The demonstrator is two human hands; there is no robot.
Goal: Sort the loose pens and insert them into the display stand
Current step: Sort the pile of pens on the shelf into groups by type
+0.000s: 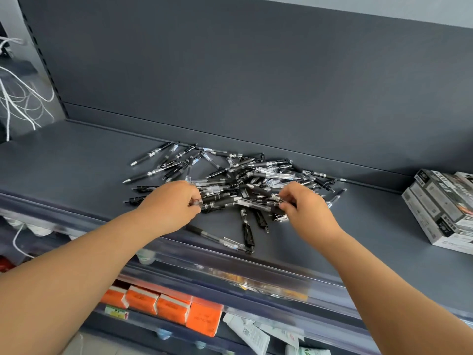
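Pens point(245, 180) lie in a loose heap on the grey shelf point(76, 165), mid-shelf, close to the back wall point(230, 73). Both my hands are at the near edge of the heap. My left hand point(171, 203) is at the heap's left side, fingers curled round a clear pen point(196, 201) whose end sticks out past my knuckles; I cannot tell if more are in the grip. My right hand point(307, 206) is at the heap's right side, thumb and fingers pinching a black pen point(275, 198) by one end. Most of the heap sits between and beyond the two hands. Strays: several black ones fanned out left of the heap beyond my left hand, two pointing toward me between my hands, and one long one by the shelf's front lip next to my left wrist. Boxes point(440, 208) are stacked at far right on the shelf, well apart from the heap. Orange packs point(174, 308) sit on the level below. White cords point(18, 98) hang at far left.
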